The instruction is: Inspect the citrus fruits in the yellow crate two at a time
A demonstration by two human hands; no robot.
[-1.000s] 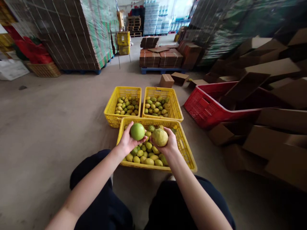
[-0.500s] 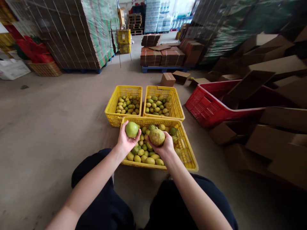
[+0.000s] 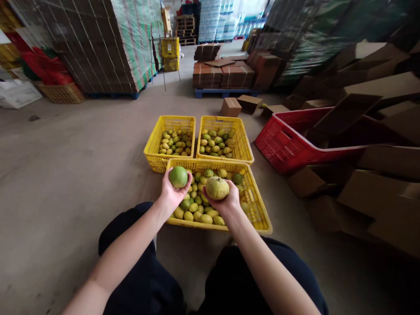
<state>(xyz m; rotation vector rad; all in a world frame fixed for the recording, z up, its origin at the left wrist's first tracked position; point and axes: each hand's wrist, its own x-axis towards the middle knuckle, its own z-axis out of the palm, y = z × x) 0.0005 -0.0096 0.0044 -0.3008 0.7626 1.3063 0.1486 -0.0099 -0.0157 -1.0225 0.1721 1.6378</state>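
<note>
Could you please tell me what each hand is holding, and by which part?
Left hand: smooth round green fruit, cradled from beneath and the sides. Right hand: bumpy yellow-green fruit, likewise.

Both bare forearms reach forward and inward to the front yellow crate (image 3: pixel 197 224). The left hand (image 3: pixel 171 196) hovers over its left part, palm up, fingers curled around a green fruit (image 3: pixel 178 177). The right hand (image 3: pixel 227 202), above its middle, cups a yellowish fruit (image 3: pixel 217 188) from below. The knees, in dark trousers, are bent apart on its near side.
</note>
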